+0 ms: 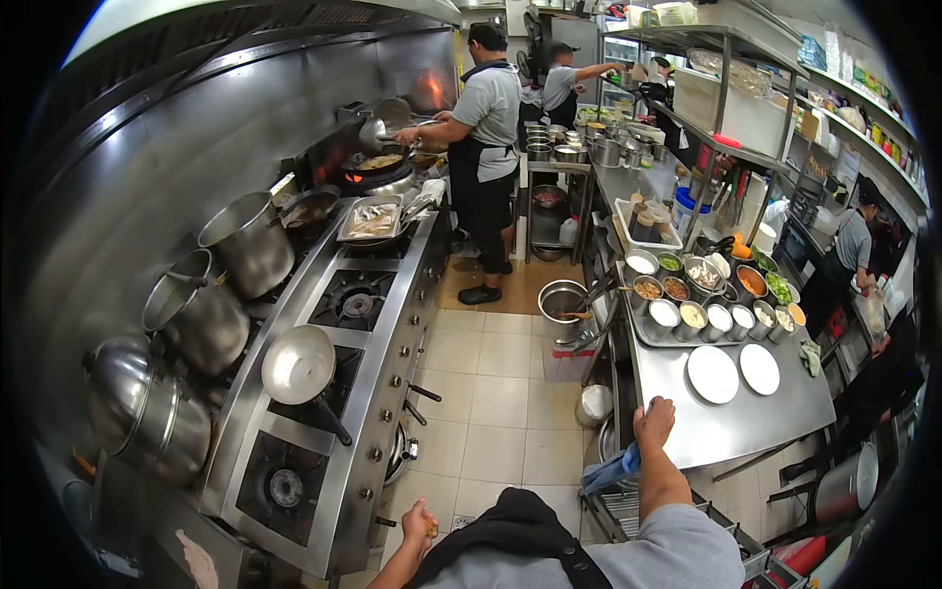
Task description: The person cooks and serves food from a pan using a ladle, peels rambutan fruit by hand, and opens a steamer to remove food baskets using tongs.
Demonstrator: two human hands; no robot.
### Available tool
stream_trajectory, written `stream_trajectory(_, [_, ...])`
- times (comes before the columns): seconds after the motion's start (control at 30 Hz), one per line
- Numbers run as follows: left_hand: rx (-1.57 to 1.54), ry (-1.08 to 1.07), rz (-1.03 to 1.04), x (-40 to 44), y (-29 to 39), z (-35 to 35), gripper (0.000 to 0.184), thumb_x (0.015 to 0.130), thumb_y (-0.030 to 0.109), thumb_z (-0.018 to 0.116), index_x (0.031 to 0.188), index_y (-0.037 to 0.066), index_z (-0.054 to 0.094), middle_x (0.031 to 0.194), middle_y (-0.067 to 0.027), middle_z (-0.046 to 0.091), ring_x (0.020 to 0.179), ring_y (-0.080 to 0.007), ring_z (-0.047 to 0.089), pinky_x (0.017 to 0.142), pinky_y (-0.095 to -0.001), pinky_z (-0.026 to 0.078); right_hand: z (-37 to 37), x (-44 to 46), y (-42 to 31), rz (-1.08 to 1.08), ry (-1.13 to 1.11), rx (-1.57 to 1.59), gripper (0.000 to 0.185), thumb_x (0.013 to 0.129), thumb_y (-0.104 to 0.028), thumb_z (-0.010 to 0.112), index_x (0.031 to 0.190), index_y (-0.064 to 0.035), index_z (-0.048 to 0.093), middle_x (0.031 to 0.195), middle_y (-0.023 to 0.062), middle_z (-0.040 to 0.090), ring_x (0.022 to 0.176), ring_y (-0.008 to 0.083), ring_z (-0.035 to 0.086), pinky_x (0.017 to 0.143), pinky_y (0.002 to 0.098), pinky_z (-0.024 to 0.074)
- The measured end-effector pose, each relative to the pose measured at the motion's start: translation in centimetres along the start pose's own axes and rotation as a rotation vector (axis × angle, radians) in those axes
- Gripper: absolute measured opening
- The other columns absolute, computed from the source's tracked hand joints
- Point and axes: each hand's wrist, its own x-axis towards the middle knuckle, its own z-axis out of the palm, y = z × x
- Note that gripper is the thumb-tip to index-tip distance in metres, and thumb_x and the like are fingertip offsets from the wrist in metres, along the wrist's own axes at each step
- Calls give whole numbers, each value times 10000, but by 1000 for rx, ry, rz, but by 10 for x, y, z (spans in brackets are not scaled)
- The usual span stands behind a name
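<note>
My left hand (pixel 420 521) is low in front of my apron, beside the stove (pixel 374 469). Its fingers are curled, with a small yellowish spot at them that I cannot make out. My right hand (pixel 654 422) is at the left edge of the steel table (pixel 702 437), fingers bent together; what they grip, if anything, is hidden. Just below that wrist hangs a blue cloth (pixel 610 473). Two white plates (pixel 712 375) lie side by side on the table. A pan (pixel 298 364) rests on a burner, its handle pointing toward the aisle.
Large pots (pixel 246 244) line the stove's back. Metal containers of ingredients (pixel 691 316) stand on a tray behind the plates. A co-worker (pixel 483 147) works at a wok by a flame. A metal bucket (pixel 562 309) borders the tiled aisle (pixel 497 393); other people are farther off.
</note>
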Motion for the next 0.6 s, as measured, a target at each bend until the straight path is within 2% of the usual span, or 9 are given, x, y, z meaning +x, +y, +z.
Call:
stream_trajectory(0.23, [254,-19,103,7,-11,0,399,871,334,592,596,60,502,490,-130,537,330,-220,470,307,-327,368,-3,4,-3,17,-42,-41,289,736,-213,700,907,-55,529,956,137,512,950,321,525,798,440,447])
stream_trajectory(0.33, [227,-53,61,8,-15,-5,392,864,301,586,579,46,502,482,-140,536,319,-225,464,302,-340,364,-4,1,-5,8,-34,-31,292,735,-205,704,912,-55,526,958,138,512,952,320,525,798,439,449])
stream_trajectory(0.53, [278,-63,85,0,-15,-1,376,861,279,581,586,35,499,489,-139,539,317,-220,460,306,-348,360,-7,1,-7,0,-31,-41,296,730,-191,712,919,-56,528,960,138,513,951,321,526,793,435,452])
stream_trajectory(0.6, [363,-86,153,2,-17,-3,341,854,268,593,617,36,515,499,-125,538,341,-211,475,331,-341,378,-5,1,-8,-3,-24,-57,293,730,-190,712,917,-56,531,957,140,515,948,322,528,788,432,454])
